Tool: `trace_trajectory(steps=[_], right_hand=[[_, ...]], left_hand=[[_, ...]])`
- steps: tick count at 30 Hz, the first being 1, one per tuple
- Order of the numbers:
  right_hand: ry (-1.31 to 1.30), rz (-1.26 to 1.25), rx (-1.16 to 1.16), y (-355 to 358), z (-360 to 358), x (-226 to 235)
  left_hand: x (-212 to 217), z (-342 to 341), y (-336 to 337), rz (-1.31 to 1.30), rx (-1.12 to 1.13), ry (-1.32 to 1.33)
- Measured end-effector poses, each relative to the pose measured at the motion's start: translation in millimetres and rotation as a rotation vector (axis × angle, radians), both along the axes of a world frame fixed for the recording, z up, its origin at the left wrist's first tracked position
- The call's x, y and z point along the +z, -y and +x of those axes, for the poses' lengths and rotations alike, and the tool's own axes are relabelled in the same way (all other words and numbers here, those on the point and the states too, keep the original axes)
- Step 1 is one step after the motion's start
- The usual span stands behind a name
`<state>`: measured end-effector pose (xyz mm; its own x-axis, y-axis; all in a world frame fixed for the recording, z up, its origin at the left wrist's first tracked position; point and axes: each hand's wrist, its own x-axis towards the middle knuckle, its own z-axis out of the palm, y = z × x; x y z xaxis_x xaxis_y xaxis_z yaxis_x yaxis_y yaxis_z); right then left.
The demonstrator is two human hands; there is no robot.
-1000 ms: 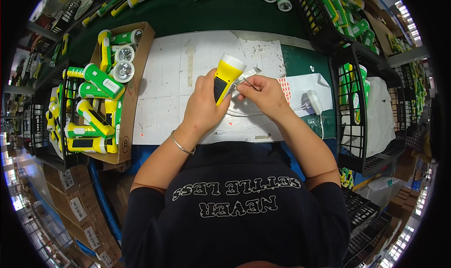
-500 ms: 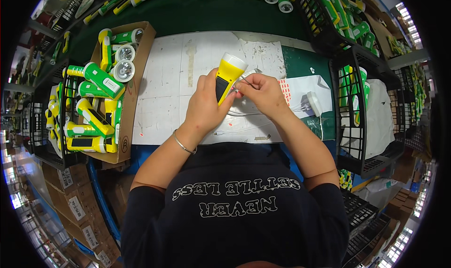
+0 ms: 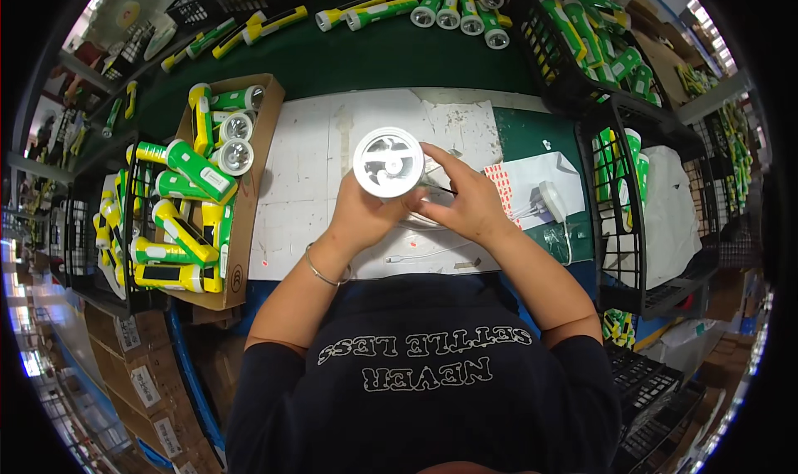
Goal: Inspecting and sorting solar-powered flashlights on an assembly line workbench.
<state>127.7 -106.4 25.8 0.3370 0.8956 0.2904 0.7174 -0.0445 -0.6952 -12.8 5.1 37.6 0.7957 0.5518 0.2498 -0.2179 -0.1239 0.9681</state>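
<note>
My left hand (image 3: pixel 363 211) is closed round a flashlight (image 3: pixel 389 163) over the white work surface. Its white rim and round clear lens face up at me, hiding most of the body behind them. Close against the flashlight's right side is my right hand (image 3: pixel 470 198), with its fingers bent and thumb drawn in. A thin dark piece (image 3: pixel 447 190) shows between that thumb and fingers; its kind is too small to tell. White cables (image 3: pixel 416 223) lie on the surface beneath the hands.
At left, a cardboard box (image 3: pixel 249 216) holds several green and yellow flashlights. A white charger (image 3: pixel 552 200) and a sheet of red stickers (image 3: pixel 501 193) lie to the right, beside a black crate (image 3: pixel 622 266). More flashlights (image 3: pixel 449 9) line the far green table.
The flashlight has been tipped so its lens now faces me instead of its yellow side with the dark panel. My right hand has shifted along with it. The whole view has moved slightly.
</note>
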Motion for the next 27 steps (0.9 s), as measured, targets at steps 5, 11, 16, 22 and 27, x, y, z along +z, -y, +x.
trace_trajectory(steps=[5,11,16,22,27], right_hand=[[0.067,-0.166,0.098,24,12,26],[0.23,-0.074,-0.853,121,158,113],[0.356,-0.748,-1.073,246,262,59],[0.127,0.641,-0.637,215,214,103],[0.233,0.624,-0.909,213,219,122]], left_hand=[[-3,3,0,-0.259,-0.162,-0.069],[-7,-8,-8,-0.146,-0.095,-0.074],[-8,7,-9,-0.126,-0.121,-0.129],[-11,5,-20,-0.18,-0.07,-0.094],[-23,-4,-23,-0.163,-0.055,-0.12]])
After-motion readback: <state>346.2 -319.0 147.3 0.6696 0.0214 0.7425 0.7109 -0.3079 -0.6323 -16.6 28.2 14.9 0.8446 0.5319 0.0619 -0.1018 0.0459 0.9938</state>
